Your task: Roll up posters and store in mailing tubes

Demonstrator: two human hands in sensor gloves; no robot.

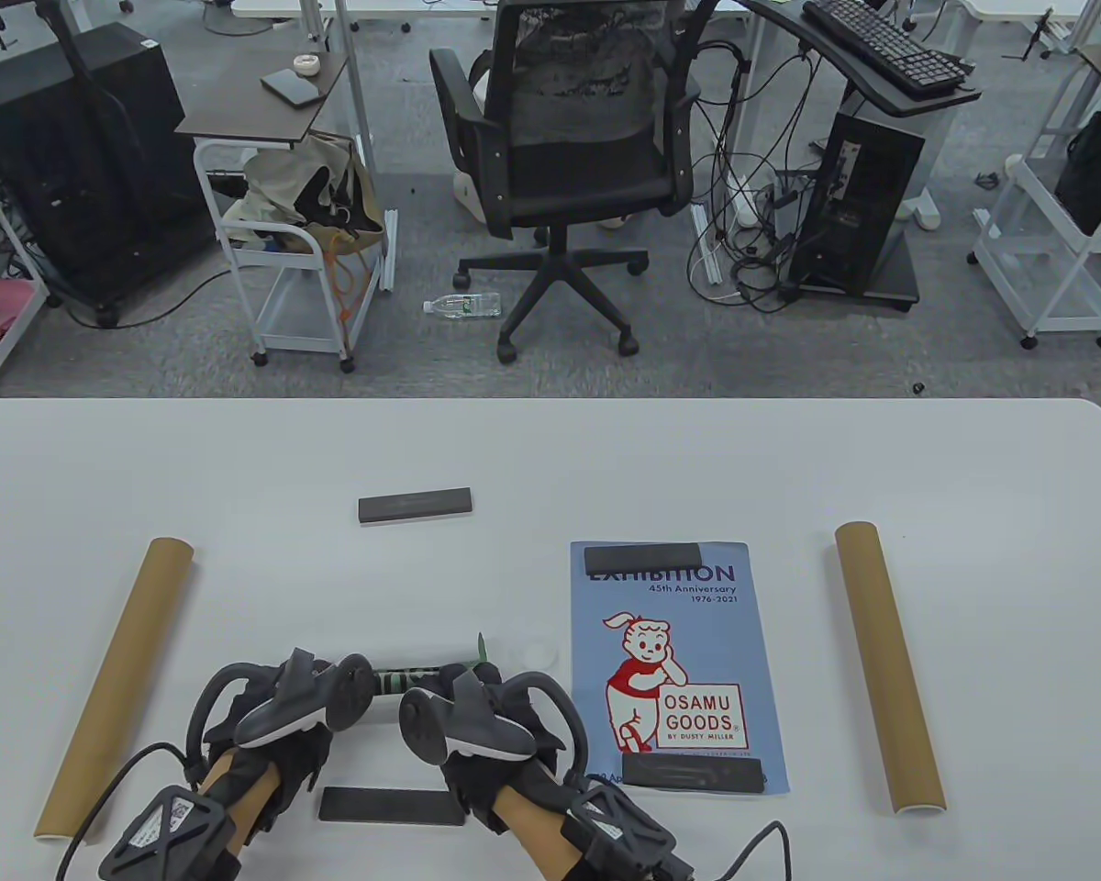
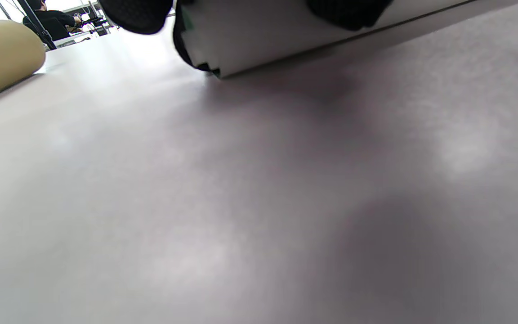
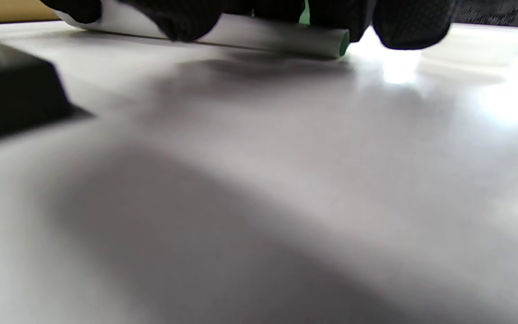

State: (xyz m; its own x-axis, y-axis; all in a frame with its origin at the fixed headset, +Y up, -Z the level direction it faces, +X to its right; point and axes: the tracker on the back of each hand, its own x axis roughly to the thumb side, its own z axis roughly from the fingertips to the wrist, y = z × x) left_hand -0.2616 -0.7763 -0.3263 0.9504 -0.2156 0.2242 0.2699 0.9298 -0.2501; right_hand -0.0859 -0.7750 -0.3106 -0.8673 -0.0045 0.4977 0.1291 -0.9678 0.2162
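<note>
A rolled poster (image 1: 411, 680), white outside with green print at its ends, lies on the table under both hands. My left hand (image 1: 271, 711) holds its left part and my right hand (image 1: 477, 707) its right part. In the left wrist view my gloved fingers (image 2: 137, 13) rest on the roll (image 2: 286, 36). In the right wrist view my fingers (image 3: 182, 15) curl over the roll (image 3: 263, 36), which touches the table. A flat blue poster (image 1: 674, 661) lies to the right. One cardboard tube (image 1: 115, 688) lies at the left and another tube (image 1: 888, 665) at the right.
Two black bar weights (image 1: 643, 557) (image 1: 693, 773) pin the blue poster at top and bottom. Another weight (image 1: 414, 506) lies farther back and one (image 1: 393, 806) lies between my wrists. A clear plastic cap (image 1: 534, 647) sits beside the roll's right end.
</note>
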